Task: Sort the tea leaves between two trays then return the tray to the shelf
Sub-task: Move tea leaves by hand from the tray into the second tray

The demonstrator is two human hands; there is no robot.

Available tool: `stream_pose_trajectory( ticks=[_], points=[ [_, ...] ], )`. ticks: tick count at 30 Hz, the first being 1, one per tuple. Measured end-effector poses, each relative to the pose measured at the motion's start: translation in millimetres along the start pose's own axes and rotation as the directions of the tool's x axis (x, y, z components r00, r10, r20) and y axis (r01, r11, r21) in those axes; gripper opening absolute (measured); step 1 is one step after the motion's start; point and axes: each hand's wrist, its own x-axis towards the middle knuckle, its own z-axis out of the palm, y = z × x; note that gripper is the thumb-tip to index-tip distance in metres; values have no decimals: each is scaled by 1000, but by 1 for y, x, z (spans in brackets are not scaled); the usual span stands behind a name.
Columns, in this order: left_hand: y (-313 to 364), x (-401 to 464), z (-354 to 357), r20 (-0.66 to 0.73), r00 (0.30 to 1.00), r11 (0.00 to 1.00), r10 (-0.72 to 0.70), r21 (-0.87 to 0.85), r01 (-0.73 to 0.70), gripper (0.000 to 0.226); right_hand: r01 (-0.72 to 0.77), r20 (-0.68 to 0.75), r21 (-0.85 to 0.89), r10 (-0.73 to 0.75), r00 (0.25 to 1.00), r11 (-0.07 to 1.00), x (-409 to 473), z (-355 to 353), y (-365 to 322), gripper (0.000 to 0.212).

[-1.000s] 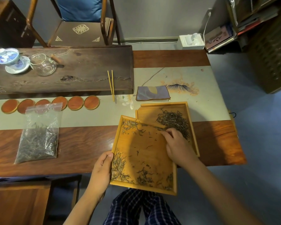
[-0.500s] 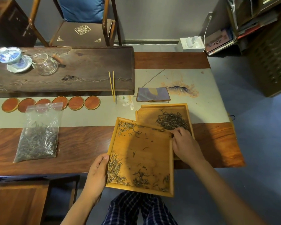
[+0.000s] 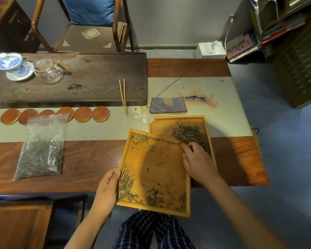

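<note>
Left hand (image 3: pixel 107 192) grips the near tray (image 3: pixel 169 169) by its left rim. Right hand (image 3: pixel 197 162) rests at its right edge, fingers (image 3: pixel 185 147) curled over tea leaves (image 3: pixel 190 135); what they hold is unclear.

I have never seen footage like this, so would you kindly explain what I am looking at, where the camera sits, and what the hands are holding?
There is no machine here: a person's two bare hands are at work, filmed by a camera worn on the head that looks forward and down. The left hand grips the left edge of the near tray, which juts over the table edge and overlaps the far tray. The right hand reaches to the near tray's far right corner, fingers curled by the pile of tea leaves in the far tray; whether it pinches any leaves is unclear. Also on the table are a clear bag of tea, a row of round coasters, tongs and a folded cloth.
</note>
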Motion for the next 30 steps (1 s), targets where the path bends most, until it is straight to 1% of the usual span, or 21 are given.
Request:
stream_pose_trajectory(
  ticks=[6,9,13,16,19,25,30],
  points=[
    [-2,-1,-2,-16,1000,1000,-10,-9,10,29,-60,1,7,60,998,998,-3,0,11,39],
    [-1,-1,-2,-23,1000,999,-18,-28,18,29,-60,-45,34,62,997,998,-6,-6,14,36],
    [-1,-1,-2,-36,999,999,-18,-37,17,29,-3,-91,51,8,996,999,-11,-12,9,33],
    [0,-1,-2,-47,999,999,-14,-29,13,29,69,-112,32,-65,992,997,-18,-11,6,30],
    [0,0,-1,-52,999,1000,-14,-25,12,29,113,-107,21,-110,988,993,-23,-8,5,30],
    [0,-2,3,-52,999,1000,6,-2,-6,29,25,-30,43,-24,999,999,-22,0,8,38],
    [1,-6,5,-46,999,1000,5,8,-4,29,-6,-23,58,8,1000,998,-15,1,14,38]
  ],
)
